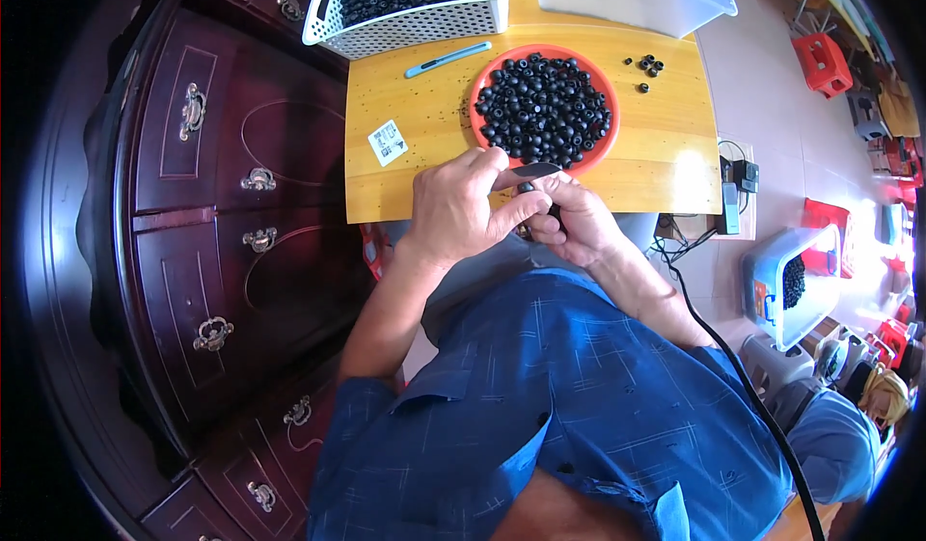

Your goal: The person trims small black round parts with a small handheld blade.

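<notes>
Both of my hands meet over the near edge of the wooden table (444, 176). My left hand (458, 203) is closed around a knife, whose short dark blade (537, 170) points to the right. My right hand (582, 221) is closed, pinching a small round black piece (526, 187) just below the blade, close to my left thumb. Part of what the right fingers hold is hidden. Right behind my hands, an orange-red round tray (612, 141) carries many similar black pieces (545, 107), several showing round holes.
A white perforated basket (415, 28) full of black pieces stands at the back left, beside a clear plastic bin (632, 6). A blue cutter (449, 60) and a white label (388, 143) lie left of the tray. A few loose pieces (649, 64) lie right. A black cable (714, 334) runs past my right arm.
</notes>
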Action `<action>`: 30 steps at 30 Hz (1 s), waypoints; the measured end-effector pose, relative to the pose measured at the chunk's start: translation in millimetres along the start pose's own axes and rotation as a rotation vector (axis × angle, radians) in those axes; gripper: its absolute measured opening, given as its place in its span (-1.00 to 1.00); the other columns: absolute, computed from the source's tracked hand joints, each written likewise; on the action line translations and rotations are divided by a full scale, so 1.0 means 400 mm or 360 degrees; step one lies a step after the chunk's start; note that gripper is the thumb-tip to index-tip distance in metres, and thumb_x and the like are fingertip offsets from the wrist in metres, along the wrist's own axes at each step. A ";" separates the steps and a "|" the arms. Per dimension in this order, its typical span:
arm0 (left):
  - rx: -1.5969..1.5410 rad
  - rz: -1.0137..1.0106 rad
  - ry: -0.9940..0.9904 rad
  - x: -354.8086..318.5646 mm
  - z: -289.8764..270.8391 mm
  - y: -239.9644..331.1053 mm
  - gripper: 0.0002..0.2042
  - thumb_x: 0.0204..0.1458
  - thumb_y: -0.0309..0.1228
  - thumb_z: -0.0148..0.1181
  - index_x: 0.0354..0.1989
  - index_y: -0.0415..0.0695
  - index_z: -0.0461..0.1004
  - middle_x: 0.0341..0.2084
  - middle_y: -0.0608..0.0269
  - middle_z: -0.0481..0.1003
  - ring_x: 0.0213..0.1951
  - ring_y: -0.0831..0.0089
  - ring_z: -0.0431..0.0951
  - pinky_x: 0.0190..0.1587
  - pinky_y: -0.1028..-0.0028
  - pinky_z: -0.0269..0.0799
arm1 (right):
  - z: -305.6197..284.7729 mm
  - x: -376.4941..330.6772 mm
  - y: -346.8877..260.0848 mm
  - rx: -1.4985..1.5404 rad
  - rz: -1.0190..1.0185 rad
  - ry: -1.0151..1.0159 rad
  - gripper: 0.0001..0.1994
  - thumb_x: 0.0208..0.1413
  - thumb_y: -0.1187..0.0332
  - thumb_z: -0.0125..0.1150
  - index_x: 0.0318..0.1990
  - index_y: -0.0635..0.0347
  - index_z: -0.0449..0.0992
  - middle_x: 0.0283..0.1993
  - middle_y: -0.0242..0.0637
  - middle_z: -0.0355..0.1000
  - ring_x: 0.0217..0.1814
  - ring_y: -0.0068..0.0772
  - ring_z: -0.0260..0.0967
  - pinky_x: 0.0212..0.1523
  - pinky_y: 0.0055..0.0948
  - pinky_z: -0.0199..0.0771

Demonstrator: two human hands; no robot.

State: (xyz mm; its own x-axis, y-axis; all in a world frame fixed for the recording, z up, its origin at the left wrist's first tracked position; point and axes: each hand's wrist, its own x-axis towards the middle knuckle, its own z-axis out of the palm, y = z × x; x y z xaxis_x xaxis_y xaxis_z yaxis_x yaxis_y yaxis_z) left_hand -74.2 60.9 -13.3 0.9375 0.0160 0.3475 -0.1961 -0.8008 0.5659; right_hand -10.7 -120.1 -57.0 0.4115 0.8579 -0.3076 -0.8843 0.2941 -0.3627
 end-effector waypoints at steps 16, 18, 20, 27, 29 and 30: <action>-0.0369 -0.0216 -0.0237 -0.001 -0.020 0.011 -0.76 0.04 -0.27 0.45 -0.40 -0.13 0.51 -0.58 0.23 0.59 -0.47 0.16 0.66 -0.42 0.22 0.50 | -0.034 0.016 0.031 -0.0031 0.0174 0.0200 -0.78 0.43 0.29 0.04 -0.11 0.23 0.54 -0.43 -0.53 0.31 -0.57 -0.76 0.13 -0.68 -0.74 0.06; -0.0307 -0.0214 -0.0347 0.008 -0.039 0.003 -0.75 0.04 -0.26 0.45 -0.40 -0.14 0.52 -0.59 0.20 0.59 -0.47 0.13 0.66 -0.42 0.21 0.50 | -0.028 0.016 0.038 -0.0049 0.0187 0.0245 -0.77 0.43 0.25 0.04 -0.11 0.22 0.53 -0.43 -0.53 0.30 -0.57 -0.75 0.12 -0.67 -0.74 0.06; -0.0241 -0.0206 -0.0449 0.030 -0.067 -0.005 -0.74 0.03 -0.25 0.45 -0.41 -0.14 0.52 -0.59 0.16 0.58 -0.47 0.11 0.65 -0.42 0.21 0.51 | -0.021 0.014 0.044 -0.0073 0.0194 0.0285 -0.76 0.43 0.22 0.05 -0.12 0.21 0.52 -0.43 -0.52 0.30 -0.57 -0.75 0.12 -0.67 -0.73 0.06; 0.0085 -0.0134 0.0533 0.224 -0.174 -0.072 -0.65 0.13 -0.26 0.45 -0.02 -0.22 0.60 -0.60 0.19 0.54 -0.54 0.44 0.55 -0.42 0.37 0.49 | -0.009 0.002 0.045 0.0079 0.0182 0.0132 -0.69 0.44 0.20 -0.01 0.01 0.26 0.51 -0.36 -0.49 0.33 -0.55 -0.72 0.13 -0.66 -0.71 0.09; 0.0125 -0.0111 0.0684 0.233 -0.184 -0.074 -0.61 0.11 -0.24 0.46 0.02 -0.20 0.57 -0.58 0.15 0.58 -0.55 0.31 0.62 -0.44 0.32 0.51 | -0.005 -0.005 0.039 0.0016 0.0154 0.0163 -0.68 0.46 0.21 -0.06 0.06 0.26 0.50 -0.33 -0.46 0.38 -0.55 -0.72 0.13 -0.65 -0.71 0.10; 0.0022 -0.0116 0.0629 0.220 -0.173 -0.069 -0.59 0.11 -0.24 0.47 0.04 -0.20 0.56 -0.57 0.16 0.58 -0.53 0.33 0.63 -0.42 0.33 0.52 | -0.004 -0.004 0.034 0.0016 0.0146 0.0163 -0.68 0.46 0.21 -0.06 0.06 0.26 0.50 -0.33 -0.46 0.38 -0.55 -0.72 0.13 -0.65 -0.71 0.10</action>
State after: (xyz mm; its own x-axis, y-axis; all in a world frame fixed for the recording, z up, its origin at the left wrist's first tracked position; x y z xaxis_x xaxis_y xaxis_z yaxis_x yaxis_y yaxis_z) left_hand -6.1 125.7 53.5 0.7655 0.3000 0.5692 -0.1268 -0.7969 0.5906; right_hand -23.2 -118.1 -62.8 0.3485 0.8340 -0.4277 -0.9213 0.2209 -0.3200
